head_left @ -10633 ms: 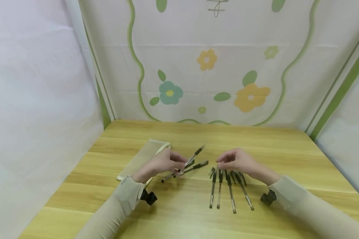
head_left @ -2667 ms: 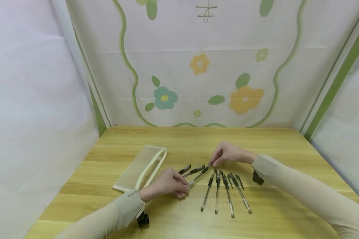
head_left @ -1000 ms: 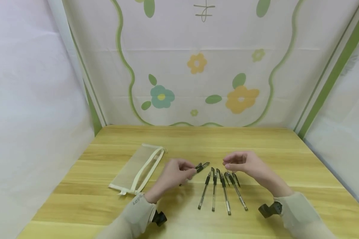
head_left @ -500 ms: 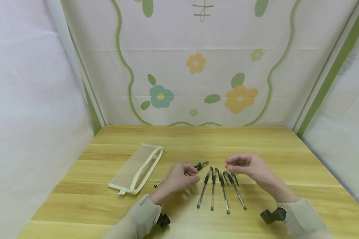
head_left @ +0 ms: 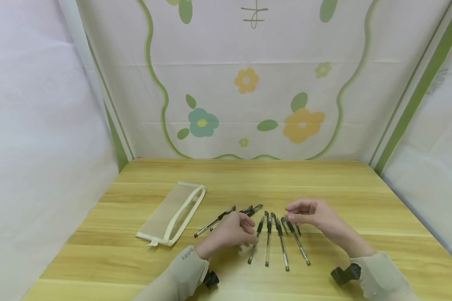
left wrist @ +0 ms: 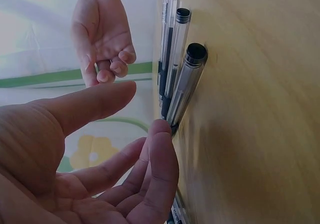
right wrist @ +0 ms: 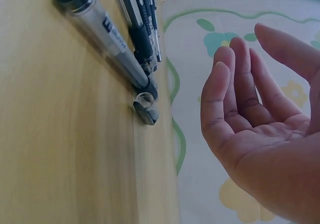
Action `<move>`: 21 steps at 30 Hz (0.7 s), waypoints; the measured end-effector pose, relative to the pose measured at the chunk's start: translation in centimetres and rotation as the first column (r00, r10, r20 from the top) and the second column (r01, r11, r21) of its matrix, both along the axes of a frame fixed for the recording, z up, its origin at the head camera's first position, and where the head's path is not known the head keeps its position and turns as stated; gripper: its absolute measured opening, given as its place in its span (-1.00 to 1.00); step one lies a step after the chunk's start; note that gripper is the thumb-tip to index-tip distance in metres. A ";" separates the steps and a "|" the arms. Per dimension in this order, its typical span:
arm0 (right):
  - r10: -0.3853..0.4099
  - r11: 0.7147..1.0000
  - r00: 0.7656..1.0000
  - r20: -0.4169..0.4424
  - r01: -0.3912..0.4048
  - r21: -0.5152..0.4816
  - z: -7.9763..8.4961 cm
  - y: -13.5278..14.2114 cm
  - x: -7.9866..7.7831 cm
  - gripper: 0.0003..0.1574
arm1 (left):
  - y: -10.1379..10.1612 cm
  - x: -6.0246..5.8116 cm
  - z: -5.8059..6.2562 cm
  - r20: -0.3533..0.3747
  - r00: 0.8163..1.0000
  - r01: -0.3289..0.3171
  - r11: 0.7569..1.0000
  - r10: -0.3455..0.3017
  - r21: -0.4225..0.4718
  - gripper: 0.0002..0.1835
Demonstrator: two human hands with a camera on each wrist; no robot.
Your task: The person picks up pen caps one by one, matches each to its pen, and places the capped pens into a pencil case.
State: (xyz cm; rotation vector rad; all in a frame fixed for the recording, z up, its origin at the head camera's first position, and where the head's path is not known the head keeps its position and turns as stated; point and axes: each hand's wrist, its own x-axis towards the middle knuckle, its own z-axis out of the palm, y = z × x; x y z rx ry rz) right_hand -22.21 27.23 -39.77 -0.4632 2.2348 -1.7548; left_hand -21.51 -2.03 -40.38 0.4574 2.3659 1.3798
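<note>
My left hand (head_left: 233, 230) hovers beside the leftmost of several gel pens (head_left: 281, 242) fanned out on the table, fingers relaxed and apart, nothing in them. In the left wrist view, its fingertips overlap the nearest standing-out pen (left wrist: 187, 78). Over the far end of the fan, my right hand (head_left: 316, 213) is loosely curved and holds nothing. Small dark caps (head_left: 298, 228) lie around the tips of the fanned pens. Left of my left hand lie several more black-gripped pens (head_left: 215, 222), slanting and partly hidden behind that hand.
A beige mesh pencil pouch (head_left: 165, 213) lies flat at the left, its zip opening facing the pens. The wooden table (head_left: 305, 179) ends at a white flowered cloth (head_left: 211, 75), with white cloth sides left and right.
Earlier both hands worked on one pen; my left hand then set it down with the left group. It has since moved right towards the fan, while my right hand drew back a little.
</note>
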 end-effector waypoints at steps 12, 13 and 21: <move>0.011 1.000 1.000 0.010 -0.011 0.012 -0.4 0.5 0.0 -0.49 | 0.3 0.0 -0.8 0.047 0.999 -0.020 0.994 0.015 0.109 -0.61; 0.012 1.000 1.000 0.012 -0.013 0.011 -0.4 0.5 0.0 -0.49 | 0.3 0.0 -0.9 0.046 0.999 -0.019 0.993 0.014 0.114 -0.60; 0.019 1.000 1.000 0.025 -0.019 -0.020 -0.8 0.5 -0.1 -0.51 | 0.7 0.1 -1.0 -0.012 1.000 -0.018 0.997 0.019 0.073 -0.52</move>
